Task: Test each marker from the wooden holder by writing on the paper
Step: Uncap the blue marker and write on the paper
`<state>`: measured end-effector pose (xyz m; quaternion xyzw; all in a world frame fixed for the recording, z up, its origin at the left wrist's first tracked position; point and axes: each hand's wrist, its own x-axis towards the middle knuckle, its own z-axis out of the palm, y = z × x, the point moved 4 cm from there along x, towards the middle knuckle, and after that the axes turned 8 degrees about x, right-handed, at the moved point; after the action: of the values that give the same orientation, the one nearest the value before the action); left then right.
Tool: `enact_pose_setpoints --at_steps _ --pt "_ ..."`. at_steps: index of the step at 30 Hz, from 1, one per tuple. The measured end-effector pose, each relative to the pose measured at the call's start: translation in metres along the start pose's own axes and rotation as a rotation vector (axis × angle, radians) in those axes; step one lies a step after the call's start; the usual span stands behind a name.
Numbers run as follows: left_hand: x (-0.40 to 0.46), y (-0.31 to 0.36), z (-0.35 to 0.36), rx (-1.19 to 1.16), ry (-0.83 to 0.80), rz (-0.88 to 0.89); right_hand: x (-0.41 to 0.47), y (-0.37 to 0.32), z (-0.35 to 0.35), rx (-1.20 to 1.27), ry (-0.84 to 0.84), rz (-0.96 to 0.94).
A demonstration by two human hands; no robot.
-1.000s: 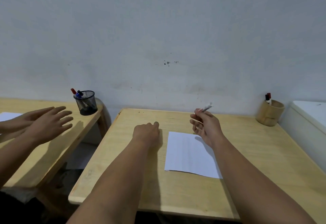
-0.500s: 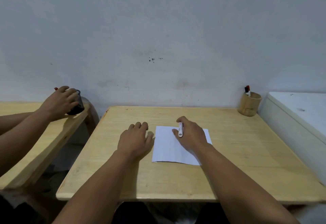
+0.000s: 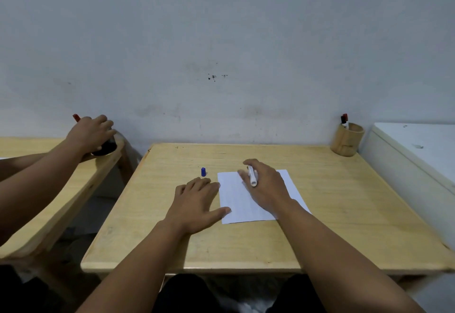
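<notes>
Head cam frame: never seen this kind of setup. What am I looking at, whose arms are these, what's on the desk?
There is no robot here. A person wears a wide-angle camera on the head, looking forward and down, so the two arms rising from the bottom edge are their own.

The left hand lies flat on the wooden desk, its thumb on the edge of a white sheet of paper. The right hand rests over the paper and holds a white marker. A blue cap stands on the desk just beyond the left fingers. The wooden holder sits in the far right corner with two markers in it.

The arms at far left belong to another person at a neighbouring desk.
</notes>
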<state>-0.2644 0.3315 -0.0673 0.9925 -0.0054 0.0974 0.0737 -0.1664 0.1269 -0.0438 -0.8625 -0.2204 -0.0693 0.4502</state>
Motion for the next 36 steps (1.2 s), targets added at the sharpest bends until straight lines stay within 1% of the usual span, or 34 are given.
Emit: enact_pose_setpoints --at_steps 2,4,6,8,14,18,23,29,36 --pt "0.000 0.000 0.000 -0.003 0.008 0.006 0.009 -0.012 0.001 0.272 0.102 0.060" --pt "0.000 -0.001 0.002 -0.006 0.006 0.014 0.024 -0.020 0.009 0.512 0.145 0.180" --pt "0.001 -0.004 0.005 0.020 -0.008 0.027 0.036 -0.025 0.020 0.628 0.150 0.300" --pt "0.002 -0.005 0.008 0.055 -0.040 0.034 0.041 -0.027 0.032 0.634 0.134 0.369" --pt "0.005 -0.005 0.010 0.093 -0.104 0.054 0.045 -0.013 0.064 0.694 0.061 0.451" --pt "0.007 -0.006 0.011 0.120 -0.149 0.086 0.044 -0.008 0.072 0.603 0.131 0.437" --pt "0.000 -0.006 0.010 0.096 -0.085 0.086 0.041 -0.004 0.073 0.555 0.150 0.466" --pt "-0.001 -0.004 0.010 0.082 -0.165 0.034 0.042 -0.001 0.077 0.567 0.141 0.471" --pt "0.000 -0.004 0.010 0.083 -0.177 0.029 0.042 -0.002 0.077 0.494 0.129 0.450"
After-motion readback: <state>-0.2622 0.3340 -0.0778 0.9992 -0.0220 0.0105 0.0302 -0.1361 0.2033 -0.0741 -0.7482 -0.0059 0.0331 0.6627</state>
